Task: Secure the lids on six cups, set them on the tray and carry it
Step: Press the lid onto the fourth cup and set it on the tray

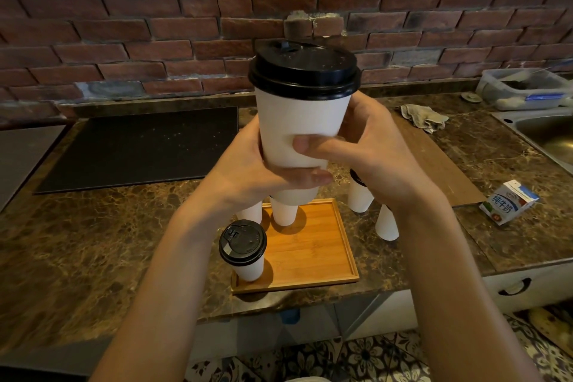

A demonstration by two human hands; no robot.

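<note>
- Up in front of the head camera, a white paper cup (297,133) is held upright above the counter (124,226), with a black lid (304,68) on top.
- The left hand (248,170) wraps the cup's lower part from the left, one digit curled across its front.
- The right hand (366,149) grips it from the right, thumb pressed on the front wall.
- Below, a wooden tray (310,251) lies on the counter; a lidded cup (245,251) stands in its near left corner.
- Two more cups (283,211) stand at the tray's far edge; their tops are hidden behind the hands, so their lids cannot be judged.
- Two other cups (387,223) stand on the counter just right of the tray.
- A milk carton (508,201) lies further right.
</note>
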